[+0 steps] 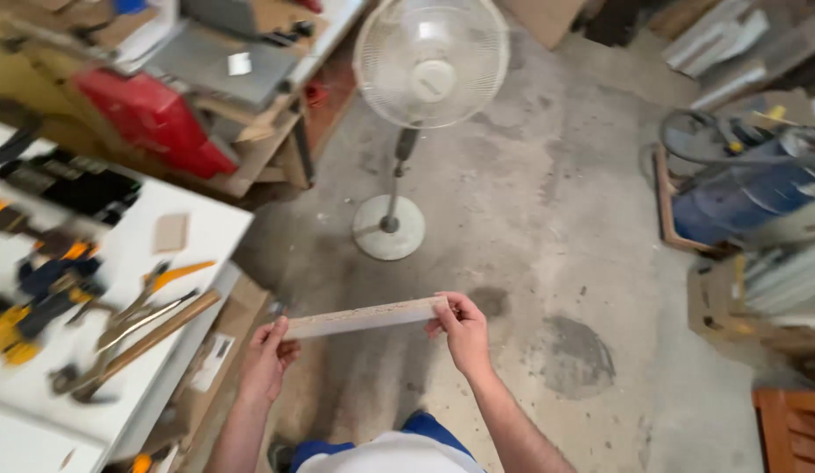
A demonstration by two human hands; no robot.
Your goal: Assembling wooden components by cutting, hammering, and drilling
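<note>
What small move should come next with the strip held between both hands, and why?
Probably turn left and lower the wooden strip onto the white workbench. The left hand and right hand pinch its ends in mid-air over the concrete floor, unsupported, and the bench with its tools is the closest surface.

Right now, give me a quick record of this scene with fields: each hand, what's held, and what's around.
left hand: grips the left end of the strip
right hand: grips the right end
held item: thin pale wooden strip, roughly level
left side: white workbench with hammer and other hand tools
ahead: pedestal fan on concrete floor
right side: blue vacuum
</note>
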